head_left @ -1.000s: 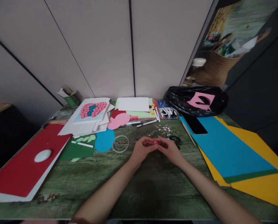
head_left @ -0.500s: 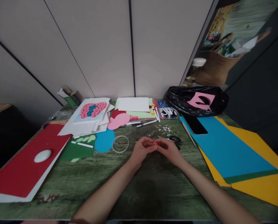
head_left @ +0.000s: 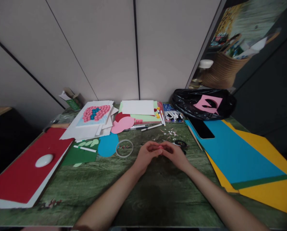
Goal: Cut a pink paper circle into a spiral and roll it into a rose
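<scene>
Over the middle of the table, my left hand (head_left: 145, 156) and my right hand (head_left: 175, 155) meet at the fingertips. Between them they pinch a small pink paper roll (head_left: 160, 147), mostly covered by the fingers. Black-handled scissors (head_left: 181, 143) lie just behind my right hand, partly hidden by it. To the left of my left hand rests a clear ring like a tape roll (head_left: 117, 149). White and pink paper scraps (head_left: 171, 132) are scattered beyond the hands.
At the back left, a sheet bears a heart of pink and blue paper roses (head_left: 96, 113). Red card (head_left: 18, 173) with a white mouse (head_left: 44, 160) lies left; blue card (head_left: 237, 154) and a phone (head_left: 201, 128) lie right. A black bag (head_left: 181, 99) stands behind.
The fingers have shifted very slightly around the pink paper roll, which shows a little more now. Everything else stays where it was.
</scene>
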Demonstrator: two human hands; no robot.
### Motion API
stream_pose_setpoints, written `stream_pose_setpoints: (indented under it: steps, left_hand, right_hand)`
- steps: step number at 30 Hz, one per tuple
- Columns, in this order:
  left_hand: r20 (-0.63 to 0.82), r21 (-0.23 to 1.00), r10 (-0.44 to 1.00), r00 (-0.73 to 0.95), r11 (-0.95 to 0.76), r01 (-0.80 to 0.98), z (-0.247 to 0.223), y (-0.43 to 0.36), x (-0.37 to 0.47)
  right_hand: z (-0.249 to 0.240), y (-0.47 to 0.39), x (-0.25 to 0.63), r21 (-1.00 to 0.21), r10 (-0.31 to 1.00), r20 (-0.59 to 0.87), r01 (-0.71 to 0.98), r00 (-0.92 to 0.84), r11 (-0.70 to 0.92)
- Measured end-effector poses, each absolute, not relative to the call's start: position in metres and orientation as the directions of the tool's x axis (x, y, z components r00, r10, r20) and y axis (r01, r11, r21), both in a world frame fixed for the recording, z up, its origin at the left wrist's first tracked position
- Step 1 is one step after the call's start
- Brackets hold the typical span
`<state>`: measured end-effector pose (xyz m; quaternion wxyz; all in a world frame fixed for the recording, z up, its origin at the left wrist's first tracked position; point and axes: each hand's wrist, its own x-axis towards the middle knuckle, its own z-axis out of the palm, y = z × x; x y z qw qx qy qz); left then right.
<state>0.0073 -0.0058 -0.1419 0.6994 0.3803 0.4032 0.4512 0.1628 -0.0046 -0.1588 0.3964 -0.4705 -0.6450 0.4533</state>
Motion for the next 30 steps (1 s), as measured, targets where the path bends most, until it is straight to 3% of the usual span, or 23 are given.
stream_pose_setpoints:
  steps: [8, 20, 30]
  left_hand:
    - [-0.275, 0.858, 0.917, 0.289, 0.37, -0.356, -0.1475, -0.0022, 0.0046]
    - [-0.185, 0.907, 0.95, 0.25, 0.263, -0.329, -0.1449, -0.0026, 0.0053]
    - [-0.221, 0.891, 0.947, 0.233, 0.293, -0.346, -0.151, -0.0022, 0.0054]
  right_hand:
    - [-0.16, -0.0044, 0.1629, -0.968, 0.966, 0.054, 0.225, -0.252, 0.113]
    - [-0.1568, -0.0058, 0.1642, -0.973, 0.969, 0.077, 0.193, -0.234, 0.124]
    - [-0.1576, -0.007, 0.1632, -0.968, 0.973, 0.072, 0.22, -0.219, 0.121]
